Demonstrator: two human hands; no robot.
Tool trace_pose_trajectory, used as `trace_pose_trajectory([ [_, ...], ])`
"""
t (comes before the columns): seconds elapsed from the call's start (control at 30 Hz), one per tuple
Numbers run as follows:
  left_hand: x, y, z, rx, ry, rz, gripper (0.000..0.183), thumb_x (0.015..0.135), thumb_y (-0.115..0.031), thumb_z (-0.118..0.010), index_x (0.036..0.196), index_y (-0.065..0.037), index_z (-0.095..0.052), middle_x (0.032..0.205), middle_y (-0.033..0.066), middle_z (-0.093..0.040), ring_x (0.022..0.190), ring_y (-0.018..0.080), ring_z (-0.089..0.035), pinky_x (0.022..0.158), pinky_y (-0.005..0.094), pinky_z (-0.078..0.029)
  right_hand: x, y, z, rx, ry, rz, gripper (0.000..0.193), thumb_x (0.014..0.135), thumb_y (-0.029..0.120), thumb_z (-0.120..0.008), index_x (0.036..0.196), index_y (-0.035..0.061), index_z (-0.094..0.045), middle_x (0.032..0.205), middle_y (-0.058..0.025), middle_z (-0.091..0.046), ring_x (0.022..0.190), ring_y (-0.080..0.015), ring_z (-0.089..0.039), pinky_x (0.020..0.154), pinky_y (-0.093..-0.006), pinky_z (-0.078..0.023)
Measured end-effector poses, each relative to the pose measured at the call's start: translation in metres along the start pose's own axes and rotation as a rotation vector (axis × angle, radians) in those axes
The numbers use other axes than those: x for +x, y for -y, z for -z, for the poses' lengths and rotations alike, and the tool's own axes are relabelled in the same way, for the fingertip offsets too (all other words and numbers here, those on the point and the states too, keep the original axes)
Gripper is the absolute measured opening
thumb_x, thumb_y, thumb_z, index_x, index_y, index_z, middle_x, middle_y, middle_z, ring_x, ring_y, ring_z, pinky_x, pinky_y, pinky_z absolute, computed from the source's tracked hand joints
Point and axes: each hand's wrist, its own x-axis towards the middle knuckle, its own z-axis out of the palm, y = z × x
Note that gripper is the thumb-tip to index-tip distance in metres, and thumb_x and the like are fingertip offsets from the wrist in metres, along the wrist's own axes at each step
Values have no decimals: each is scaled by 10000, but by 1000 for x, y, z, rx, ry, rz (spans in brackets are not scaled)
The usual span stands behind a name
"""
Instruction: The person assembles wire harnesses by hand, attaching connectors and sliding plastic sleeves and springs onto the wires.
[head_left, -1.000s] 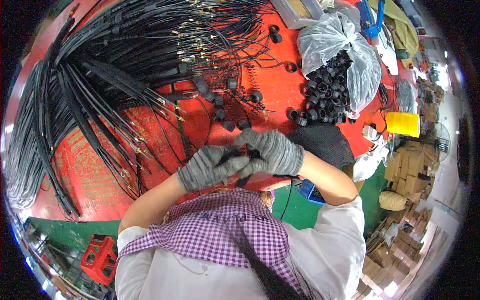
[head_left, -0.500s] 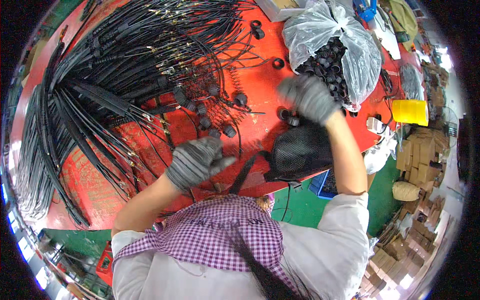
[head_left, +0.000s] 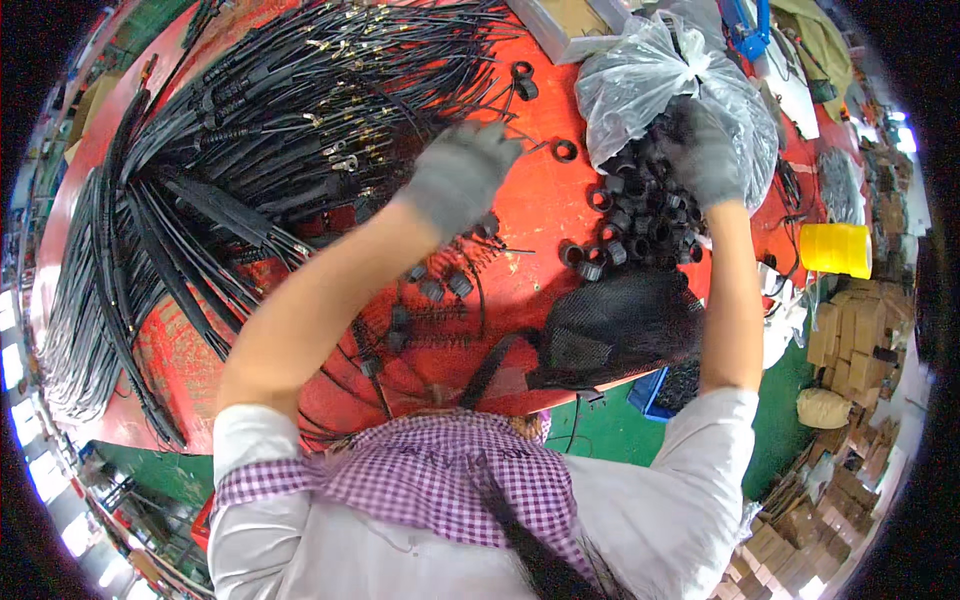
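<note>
My left hand [head_left: 460,175], in a grey glove, reaches forward over the red table [head_left: 530,215] to the edge of a big fan of black cables [head_left: 250,150]. It is blurred by motion, and its grip is unclear. My right hand [head_left: 700,150], also gloved, is pushed into a clear plastic bag [head_left: 640,70] and rests on the heap of black rubber rings [head_left: 640,215] spilling from it. Its fingertips are hidden among the rings. A loose ring [head_left: 565,150] lies between the hands.
Small black caps with springs [head_left: 435,290] lie scattered near my chest. A black mesh bag [head_left: 620,330] sits at the table's near edge. A yellow tub [head_left: 835,250] and cardboard boxes [head_left: 850,340] stand to the right, and a blue crate [head_left: 660,390] sits under the table.
Both hands have left the spot near my chest where they were together. The left has gone forward to the cables, the right up and right into the bag of rings.
</note>
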Motion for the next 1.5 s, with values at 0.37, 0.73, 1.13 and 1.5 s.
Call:
trace_pose_trajectory([
  [0.37, 79, 29, -75, -650, -125, 299, 159, 729, -93, -567, 880, -60, -603, 847, 120, -619, 782, 277, -603, 703, 363, -485, -156, 86, 31, 1409, -190, -472, 324, 784, 135, -643, 1057, -7, -542, 981, -91, -582, 815, -168, -573, 709, -297, -498],
  [0.73, -82, -27, 16, -2022, 79, 841, 294, 826, -361, -578, 887, -75, -603, 770, 8, -600, 608, 92, -549, 489, 222, -423, -158, 170, -3, 861, -199, 111, 260, 750, 78, -642, 996, 36, -570, 913, -127, -614, 772, -252, -604, 685, -314, -480],
  [1.13, -179, -29, -32, -1259, -408, 617, 321, 905, -244, -393, 1115, -30, -506, 718, 100, -585, 612, 231, -550, 559, 341, -441, -183, 241, -8, 437, -34, 725, 388, 650, 21, -632, 1028, 77, -569, 1011, -119, -572, 799, -252, -592, 628, -320, -509],
  [1.5, -268, -60, -65, -140, -120, 341, 324, 908, -228, -378, 1166, -40, -434, 879, 124, -605, 747, 251, -583, 665, 342, -465, -200, 275, -37, 402, 123, 765, 567, 672, 162, -655, 1176, 21, -436, 914, -139, -579, 782, -307, -578, 644, -374, -495],
])
